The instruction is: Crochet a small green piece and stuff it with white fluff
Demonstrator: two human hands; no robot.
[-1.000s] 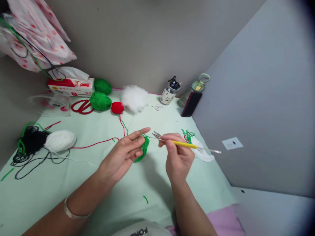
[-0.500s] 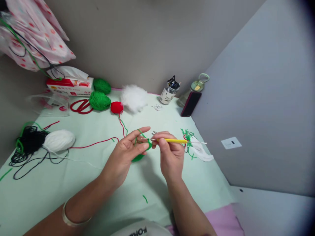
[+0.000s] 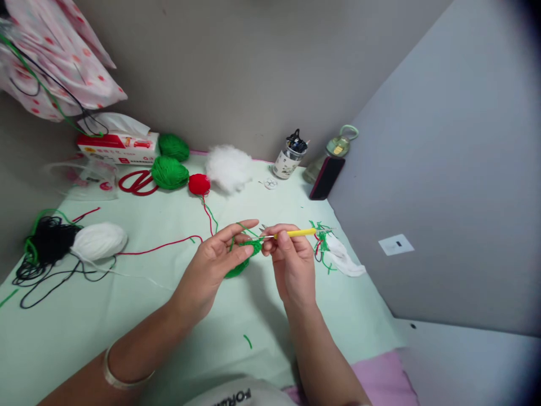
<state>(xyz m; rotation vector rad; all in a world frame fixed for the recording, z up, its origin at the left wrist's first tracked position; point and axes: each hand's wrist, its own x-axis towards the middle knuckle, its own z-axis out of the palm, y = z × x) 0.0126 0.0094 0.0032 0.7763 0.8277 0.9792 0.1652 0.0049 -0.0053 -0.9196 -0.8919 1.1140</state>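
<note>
Near the middle of the tabletop [image 3: 127, 316], the left hand [image 3: 215, 265] pinches a small green crochet piece [image 3: 240, 264]. The right hand [image 3: 291, 265], its grip closed on a yellow-handled hook [image 3: 296, 233], works the edge. The piece looks barely begun; green yarn balls [image 3: 169, 172] near the far edge look full.

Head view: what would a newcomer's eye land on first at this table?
The two hands at the middle draw the eye: the left hand pinches a small green crochet piece, and the right hand holds a yellow hook against it. Behind them, near the wall, lie green yarn balls, a red yarn ball and a white tuft of stuffing.
</note>
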